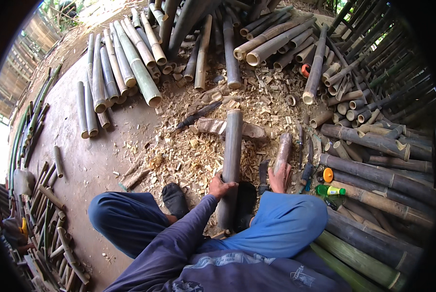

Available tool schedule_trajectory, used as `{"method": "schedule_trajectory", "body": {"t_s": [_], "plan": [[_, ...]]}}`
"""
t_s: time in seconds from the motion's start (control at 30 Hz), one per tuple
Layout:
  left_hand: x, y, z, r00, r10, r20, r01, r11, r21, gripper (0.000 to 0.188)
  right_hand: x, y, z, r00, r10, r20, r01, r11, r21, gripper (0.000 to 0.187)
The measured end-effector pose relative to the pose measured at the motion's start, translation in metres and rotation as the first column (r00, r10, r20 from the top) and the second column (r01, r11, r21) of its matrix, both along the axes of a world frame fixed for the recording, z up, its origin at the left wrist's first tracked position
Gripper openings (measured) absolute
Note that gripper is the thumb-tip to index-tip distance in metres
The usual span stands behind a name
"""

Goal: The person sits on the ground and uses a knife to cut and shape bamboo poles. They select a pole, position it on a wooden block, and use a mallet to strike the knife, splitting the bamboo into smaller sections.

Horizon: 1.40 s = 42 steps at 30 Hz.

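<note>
My left hand (222, 187) is closed round the lower part of a thick grey-brown bamboo section (233, 146), which slants away from me between my feet. Its far part lies across a rough wooden block (210, 127). To the right, my right hand (280, 179) grips the near end of a short, round wooden club (283, 148). A dark flat blade (263, 175) lies just left of that hand. Beyond the block is a dark, long-handled tool (198, 115). My right palm and some fingertips are hidden.
Wood chips (179, 160) cover the ground around the block. Cut bamboo poles (135, 63) lie at the far side, and more bamboo (368, 170) is stacked at right. A green bottle (330, 190) and an orange round object (328, 174) sit there. Thin bamboo pieces (67, 253) lie at left.
</note>
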<state>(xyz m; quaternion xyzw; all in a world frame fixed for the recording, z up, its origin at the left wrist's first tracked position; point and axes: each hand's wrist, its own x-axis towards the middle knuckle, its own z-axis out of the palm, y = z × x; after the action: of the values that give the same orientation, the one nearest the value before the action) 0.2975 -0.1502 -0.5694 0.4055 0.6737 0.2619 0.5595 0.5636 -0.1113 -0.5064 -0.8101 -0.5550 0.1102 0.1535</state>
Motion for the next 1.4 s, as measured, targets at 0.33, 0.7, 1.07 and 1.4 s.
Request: {"method": "schedule_trajectory", "body": {"t_s": [0.33,0.7,1.07,1.4], "plan": [[-0.004,0.001,0.012,0.948,0.007,0.317,-0.008,1.000,0.000,0.083,-0.054,0.021,-0.023,0.684,0.261,-0.681,-0.475,0.868,-0.144,0.059],[0.006,-0.016,0.032,0.989,-0.146,-0.030,0.148,0.987,0.056,0.100,-0.080,0.021,0.008,0.563,-0.019,-0.826,-0.383,0.880,-0.282,0.096],[-0.037,0.020,0.023,0.912,0.106,0.397,0.013,0.959,-0.285,0.051,-0.108,0.036,-0.034,0.776,0.188,-0.601,-0.387,0.895,-0.220,0.100],[-0.033,0.227,0.105,0.808,0.069,0.585,-0.068,0.997,-0.025,0.075,-0.119,0.016,0.031,0.733,0.255,-0.631,-0.422,0.898,-0.127,0.092]]}}
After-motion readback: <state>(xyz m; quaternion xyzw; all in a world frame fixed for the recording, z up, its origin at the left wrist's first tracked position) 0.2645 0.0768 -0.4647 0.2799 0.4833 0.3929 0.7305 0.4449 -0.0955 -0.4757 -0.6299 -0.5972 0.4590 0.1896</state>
